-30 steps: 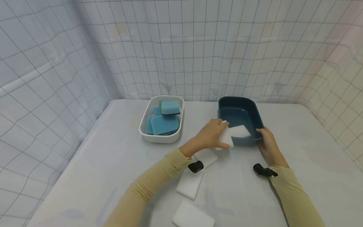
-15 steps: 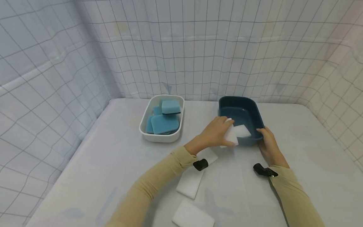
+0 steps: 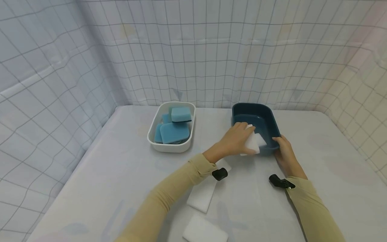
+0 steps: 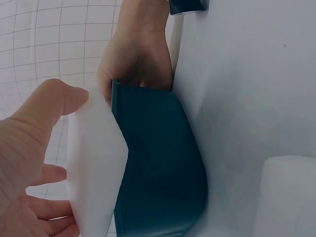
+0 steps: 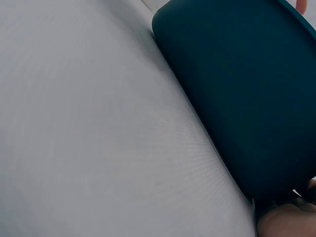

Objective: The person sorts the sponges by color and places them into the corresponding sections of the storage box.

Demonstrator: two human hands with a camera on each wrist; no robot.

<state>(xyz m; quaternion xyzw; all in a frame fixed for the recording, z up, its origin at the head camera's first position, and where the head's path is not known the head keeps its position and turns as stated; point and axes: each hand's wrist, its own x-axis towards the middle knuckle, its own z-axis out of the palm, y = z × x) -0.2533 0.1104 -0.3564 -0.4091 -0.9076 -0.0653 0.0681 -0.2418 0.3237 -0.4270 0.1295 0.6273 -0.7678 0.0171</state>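
In the head view my left hand (image 3: 235,139) holds a white sponge (image 3: 252,144), thumb on one side and fingers on the other, over the near rim of a dark teal bin (image 3: 252,109). In the left wrist view this white sponge (image 4: 96,158) is pinched at its edges, right beside the bin's wall (image 4: 153,153). My right hand (image 3: 287,156) grips the bin at its near right corner, thumb at the rim. Inside the bin lies another white sponge (image 3: 260,139), partly hidden by the held one. In the right wrist view the bin's outer side (image 5: 237,98) fills the right half.
Left of the teal bin stands a white bin (image 3: 170,148) with several blue sponges (image 3: 175,132) in it. White sponges lie on the table in front: one near the edge (image 3: 205,230), one behind it (image 3: 202,195), and another (image 3: 224,164) partly under my left wrist.
My left hand has moved right and slightly away from me with the white sponge, coming over the teal bin's near rim. The right hand keeps its grip on the bin.
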